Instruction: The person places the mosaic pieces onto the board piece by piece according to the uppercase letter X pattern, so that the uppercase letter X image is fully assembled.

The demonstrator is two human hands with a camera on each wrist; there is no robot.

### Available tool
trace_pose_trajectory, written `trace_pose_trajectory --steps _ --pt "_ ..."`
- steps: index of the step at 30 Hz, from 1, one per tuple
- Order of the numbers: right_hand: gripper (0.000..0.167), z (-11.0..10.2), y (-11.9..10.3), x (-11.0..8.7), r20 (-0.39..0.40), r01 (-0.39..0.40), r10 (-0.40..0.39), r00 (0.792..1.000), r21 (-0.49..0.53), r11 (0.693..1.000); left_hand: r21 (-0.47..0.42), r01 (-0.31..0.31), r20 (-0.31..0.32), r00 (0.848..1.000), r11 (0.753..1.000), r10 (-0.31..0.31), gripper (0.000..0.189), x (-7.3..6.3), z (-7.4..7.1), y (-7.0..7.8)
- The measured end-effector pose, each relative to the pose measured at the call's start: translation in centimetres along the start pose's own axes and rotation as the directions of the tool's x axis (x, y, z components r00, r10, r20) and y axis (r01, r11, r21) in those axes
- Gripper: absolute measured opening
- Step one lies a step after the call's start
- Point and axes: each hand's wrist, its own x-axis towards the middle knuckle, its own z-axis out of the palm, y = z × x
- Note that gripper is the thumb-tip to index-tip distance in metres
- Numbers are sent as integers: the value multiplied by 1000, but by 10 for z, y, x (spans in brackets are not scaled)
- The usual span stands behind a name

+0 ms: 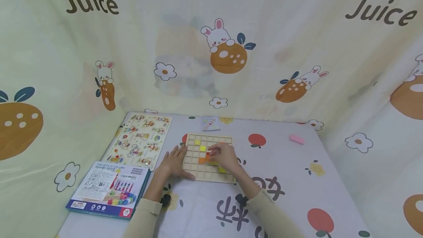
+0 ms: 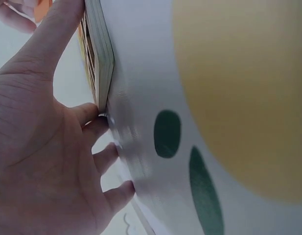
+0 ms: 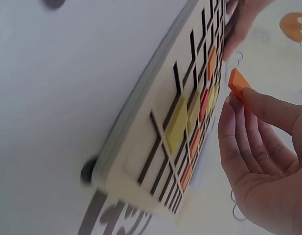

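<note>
A wooden grid board [image 1: 191, 172] lies on the table, with several coloured square tiles in its cells. Among them are a yellow tile [image 1: 203, 148], an orange tile [image 1: 201, 160] and, in the right wrist view, a red tile [image 3: 204, 105]. My left hand [image 1: 173, 162] rests against the board's left side, fingers spread and thumb along the near edge. Over the middle of the board, my right hand [image 1: 224, 156] pinches an orange tile [image 3: 237, 83] between thumb and fingertips. That tile is tilted and held apart from the grid. The hand hides some cells in the head view.
A small printed card [image 1: 210, 123] with a coloured pattern lies behind the board. To the left are a picture board [image 1: 138, 139] with cartoon figures and a boxed bead set [image 1: 109, 186]. A pink block [image 1: 296, 139] lies at the far right.
</note>
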Motion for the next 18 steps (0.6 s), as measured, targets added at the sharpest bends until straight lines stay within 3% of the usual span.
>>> trace_pose_trajectory --steps 10,18 --pt "32 24 -11 7 51 43 -43 998 5 999 7 -12 -22 1000 1000 12 139 14 11 -13" --pt "32 42 -12 4 66 41 -42 997 7 999 -9 -36 -33 999 999 36 135 3 5 -4"
